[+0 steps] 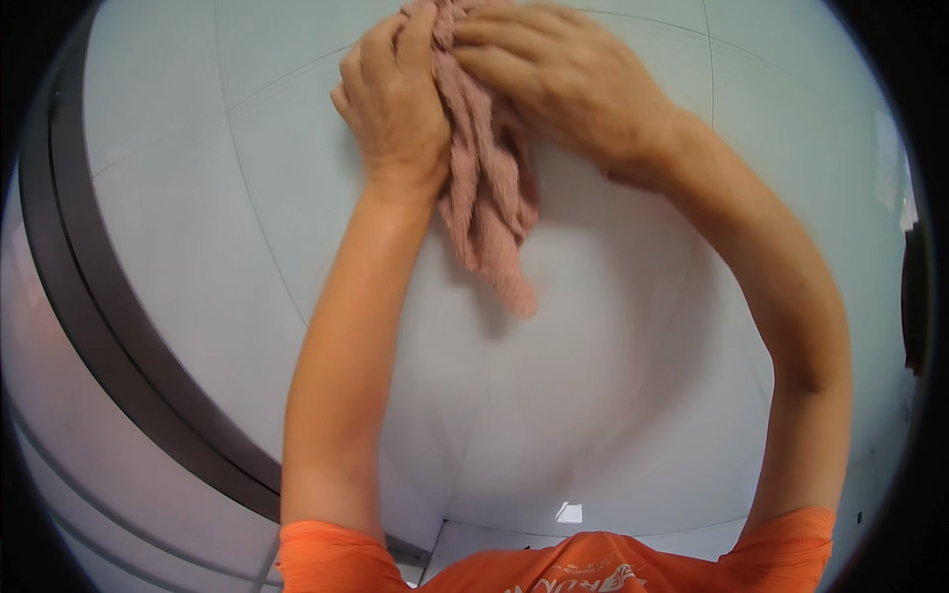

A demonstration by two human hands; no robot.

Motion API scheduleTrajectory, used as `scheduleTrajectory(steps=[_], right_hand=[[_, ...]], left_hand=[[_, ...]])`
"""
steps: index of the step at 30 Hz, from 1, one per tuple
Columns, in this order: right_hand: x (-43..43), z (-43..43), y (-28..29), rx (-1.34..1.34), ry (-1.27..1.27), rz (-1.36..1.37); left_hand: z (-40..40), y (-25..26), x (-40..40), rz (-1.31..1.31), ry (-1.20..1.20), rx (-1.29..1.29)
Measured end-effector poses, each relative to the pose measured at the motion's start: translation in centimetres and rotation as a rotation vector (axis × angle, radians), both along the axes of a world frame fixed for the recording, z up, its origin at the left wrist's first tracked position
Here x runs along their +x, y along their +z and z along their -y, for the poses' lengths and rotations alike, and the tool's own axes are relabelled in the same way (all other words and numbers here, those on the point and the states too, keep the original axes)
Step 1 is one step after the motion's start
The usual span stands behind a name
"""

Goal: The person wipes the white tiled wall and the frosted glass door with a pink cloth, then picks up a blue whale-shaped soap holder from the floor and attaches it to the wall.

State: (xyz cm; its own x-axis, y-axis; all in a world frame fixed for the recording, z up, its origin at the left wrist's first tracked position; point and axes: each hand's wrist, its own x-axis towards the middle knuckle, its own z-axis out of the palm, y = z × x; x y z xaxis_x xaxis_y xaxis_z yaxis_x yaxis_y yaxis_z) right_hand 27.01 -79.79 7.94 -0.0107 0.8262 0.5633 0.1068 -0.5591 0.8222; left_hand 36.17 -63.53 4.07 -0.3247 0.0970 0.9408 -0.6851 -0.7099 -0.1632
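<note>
A pink terry cloth (489, 230) hangs bunched and twisted between my two hands near the top of the view. My left hand (397, 104) grips its left side, with the fingertips partly hidden at the upper edge. From the right, my right hand (571, 81) has its fingers closed over the cloth's upper part. The cloth's loose end trails down toward me and narrows to a point. Behind it is a glossy white tiled surface (578, 319); whether the cloth touches it I cannot tell.
Dark grey trim (141, 311) curves along the left side, with pale ridged panels (111, 489) beyond it. Thin joints divide the tiles. A dark object (913, 300) stands at the far right rim. Light reflects from the glossy surface.
</note>
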Motion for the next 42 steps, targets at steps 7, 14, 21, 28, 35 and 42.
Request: scheduleTrajectory(steps=[7, 14, 21, 28, 35, 42], right_hand=[[-5.7, -4.5, -16.2, 0.146, -0.072, -0.471], [-12.7, -7.2, -39.2, 0.195, -0.088, -0.502], [-6.5, -0.7, -26.4, 0.279, -0.172, -0.265], [-9.1, -1.3, -6.4, 0.423, -0.163, 0.200], [-11.4, -2.0, -4.1, 0.773, -0.015, -0.341], [-5.0, -2.3, -7.3, 0.524, 0.014, 0.226]], left_hand=[[-2.6, -16.9, -2.9, -0.115, -0.136, 0.046], [-5.2, -38.2, -11.4, -0.192, -0.201, 0.075], [2.1, -25.4, -5.2, -0.157, -0.175, 0.110], [2.7, -1.1, -6.4, 0.090, -0.167, 0.176], [4.2, 0.6, -3.8, 0.317, -0.129, 0.303], [2.2, 0.6, -4.9, 0.037, -0.537, 0.463]])
